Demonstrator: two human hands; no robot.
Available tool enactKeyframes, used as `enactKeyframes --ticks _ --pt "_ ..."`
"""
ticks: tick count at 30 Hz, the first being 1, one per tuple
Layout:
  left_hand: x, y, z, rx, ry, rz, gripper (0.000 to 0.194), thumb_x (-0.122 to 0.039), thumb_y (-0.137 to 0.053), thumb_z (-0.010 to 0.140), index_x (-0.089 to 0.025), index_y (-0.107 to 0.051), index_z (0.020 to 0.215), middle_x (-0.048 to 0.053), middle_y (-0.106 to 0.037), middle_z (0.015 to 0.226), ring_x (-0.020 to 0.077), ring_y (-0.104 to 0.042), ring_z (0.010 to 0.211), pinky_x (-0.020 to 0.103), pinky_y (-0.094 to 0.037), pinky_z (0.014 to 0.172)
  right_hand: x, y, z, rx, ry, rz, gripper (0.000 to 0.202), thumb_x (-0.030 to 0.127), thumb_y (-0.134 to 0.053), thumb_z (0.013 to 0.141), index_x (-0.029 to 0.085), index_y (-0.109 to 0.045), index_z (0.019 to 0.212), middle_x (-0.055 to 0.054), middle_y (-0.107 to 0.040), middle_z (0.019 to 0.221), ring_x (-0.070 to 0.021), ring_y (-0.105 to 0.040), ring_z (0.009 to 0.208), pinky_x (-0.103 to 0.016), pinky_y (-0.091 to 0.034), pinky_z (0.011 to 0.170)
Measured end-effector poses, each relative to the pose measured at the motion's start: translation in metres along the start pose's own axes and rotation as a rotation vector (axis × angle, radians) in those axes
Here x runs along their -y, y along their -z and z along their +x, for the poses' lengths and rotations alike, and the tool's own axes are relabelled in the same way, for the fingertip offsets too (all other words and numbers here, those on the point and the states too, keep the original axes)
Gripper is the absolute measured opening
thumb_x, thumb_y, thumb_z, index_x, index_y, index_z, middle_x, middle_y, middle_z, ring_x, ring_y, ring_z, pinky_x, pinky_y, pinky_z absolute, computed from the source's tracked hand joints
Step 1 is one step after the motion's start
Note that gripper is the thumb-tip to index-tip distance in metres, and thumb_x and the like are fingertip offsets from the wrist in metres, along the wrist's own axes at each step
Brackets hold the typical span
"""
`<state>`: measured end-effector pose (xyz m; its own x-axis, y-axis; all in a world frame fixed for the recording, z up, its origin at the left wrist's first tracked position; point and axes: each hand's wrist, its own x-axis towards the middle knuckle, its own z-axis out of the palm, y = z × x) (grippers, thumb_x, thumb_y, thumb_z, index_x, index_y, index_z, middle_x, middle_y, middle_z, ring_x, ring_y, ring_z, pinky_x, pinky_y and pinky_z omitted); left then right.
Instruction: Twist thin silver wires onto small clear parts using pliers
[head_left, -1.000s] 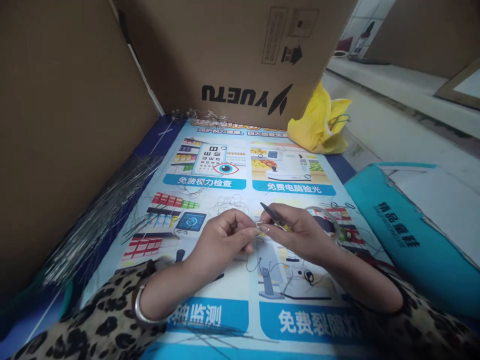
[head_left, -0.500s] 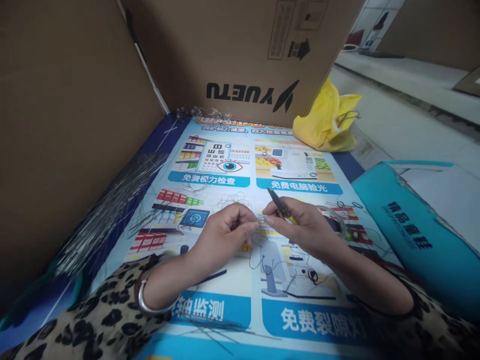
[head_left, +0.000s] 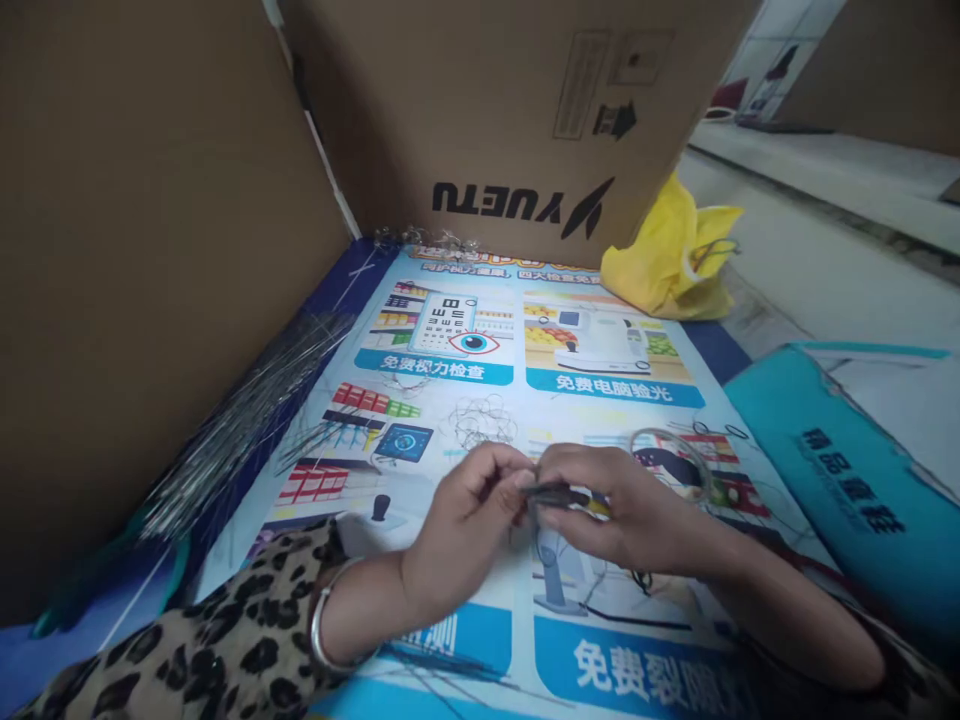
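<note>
My right hand (head_left: 637, 510) is closed around small dark-jawed pliers (head_left: 556, 495) with a yellow handle. Their jaws point left, right at the fingertips of my left hand (head_left: 469, 530), which is closed in a pinch. Thin wire (head_left: 546, 552) hangs in a loop below the fingers; its upper end is hidden between the fingertips. The two hands nearly touch over a printed poster (head_left: 450, 490). Just beyond them lies a loose tangle of fine wire (head_left: 480, 420).
A long bundle of straight wires (head_left: 247, 420) lies left; dark short wires (head_left: 450, 665) lie near me. A wire coil (head_left: 701, 465) sits right. Cardboard walls (head_left: 510, 110) stand behind and left. A yellow bag (head_left: 660, 265) and a turquoise shoebox (head_left: 847, 470) are right.
My hands have come together. The pliers have swung from pointing up to pointing left, with their jaws now at my left fingertips. The whole view has shifted slightly.
</note>
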<state>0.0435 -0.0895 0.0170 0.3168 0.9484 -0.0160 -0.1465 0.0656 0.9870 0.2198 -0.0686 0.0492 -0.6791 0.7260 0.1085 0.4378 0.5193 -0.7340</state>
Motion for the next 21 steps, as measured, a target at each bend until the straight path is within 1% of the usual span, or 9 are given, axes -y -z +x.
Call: enactKeyframes --ticks 2,3,5,8,13,16,19,21 --pt "0.004 -0.005 -0.005 0.07 0.04 -0.026 0.019 -0.033 -0.05 0.086 -0.014 -0.051 0.086 -0.001 -0.053 0.066 0.0092 -0.051 0.062 0.022 -0.042 0.062 0.001 0.01 -0.003 0.172 0.037 0.023 0.008 0.021 -0.051 0.082 0.017 -0.059 0.083 -0.004 -0.06 0.078 -0.0113 -0.053 0.072 -0.022 -0.039 0.065" --pt "0.006 -0.007 -0.007 0.092 0.042 -0.034 0.019 -0.034 -0.051 0.086 -0.014 -0.05 0.084 -0.001 -0.053 0.065 0.009 -0.051 0.061 0.022 -0.042 0.06 0.001 0.014 -0.004 0.221 0.038 0.039 0.009 0.02 -0.051 0.082 0.017 -0.059 0.084 -0.004 -0.06 0.078 -0.0111 -0.053 0.071 -0.022 -0.039 0.064" --pt "0.008 -0.009 -0.009 0.119 0.045 -0.036 0.021 -0.035 -0.051 0.085 -0.014 -0.049 0.082 0.0 -0.054 0.064 0.0093 -0.052 0.06 0.022 -0.042 0.059 0.001 0.02 -0.005 0.27 0.022 0.066 0.01 0.019 -0.051 0.082 0.017 -0.06 0.086 -0.004 -0.061 0.079 -0.0111 -0.054 0.071 -0.022 -0.04 0.064" --pt "0.01 -0.009 -0.009 0.124 0.055 -0.04 0.023 -0.036 -0.05 0.085 -0.014 -0.048 0.081 0.001 -0.054 0.063 0.0102 -0.053 0.058 0.023 -0.042 0.058 -0.003 0.02 -0.003 0.28 0.003 0.123 0.009 0.019 -0.052 0.083 0.018 -0.06 0.087 -0.005 -0.062 0.081 -0.0115 -0.055 0.075 -0.022 -0.041 0.067" --pt "0.015 -0.007 -0.007 0.117 0.027 0.009 0.023 -0.036 -0.05 0.083 -0.014 -0.047 0.077 -0.001 -0.051 0.059 0.0094 -0.052 0.053 0.021 -0.041 0.053 -0.013 0.012 -0.001 0.261 -0.017 0.175 0.011 0.021 -0.054 0.082 0.017 -0.059 0.091 -0.005 -0.062 0.083 -0.0118 -0.056 0.075 -0.023 -0.042 0.068" --pt "0.016 -0.006 -0.005 0.09 0.024 0.088 0.02 -0.033 -0.05 0.084 -0.015 -0.048 0.076 -0.002 -0.05 0.057 0.0092 -0.05 0.051 0.022 -0.041 0.053 -0.02 0.009 -0.002 0.254 -0.02 0.197 0.012 0.021 -0.054 0.082 0.017 -0.059 0.092 -0.005 -0.062 0.084 -0.0121 -0.056 0.076 -0.024 -0.042 0.068" --pt "0.018 -0.005 -0.004 0.06 -0.018 0.206 0.018 -0.03 -0.05 0.084 -0.015 -0.05 0.074 -0.002 -0.051 0.059 0.0096 -0.051 0.054 0.022 -0.041 0.055 -0.024 0.007 -0.002 0.216 -0.035 0.191 0.01 0.022 -0.055 0.082 0.017 -0.058 0.09 -0.004 -0.062 0.083 -0.0118 -0.055 0.074 -0.024 -0.042 0.067" --pt "0.019 -0.005 -0.003 0.047 -0.041 0.246 0.017 -0.029 -0.051 0.084 -0.015 -0.052 0.074 -0.002 -0.051 0.059 0.0094 -0.05 0.055 0.023 -0.04 0.057 -0.024 0.006 -0.002 0.189 -0.047 0.182 0.008 0.023 -0.055 0.082 0.017 -0.057 0.088 -0.004 -0.061 0.081 -0.0119 -0.054 0.073 -0.024 -0.042 0.066"
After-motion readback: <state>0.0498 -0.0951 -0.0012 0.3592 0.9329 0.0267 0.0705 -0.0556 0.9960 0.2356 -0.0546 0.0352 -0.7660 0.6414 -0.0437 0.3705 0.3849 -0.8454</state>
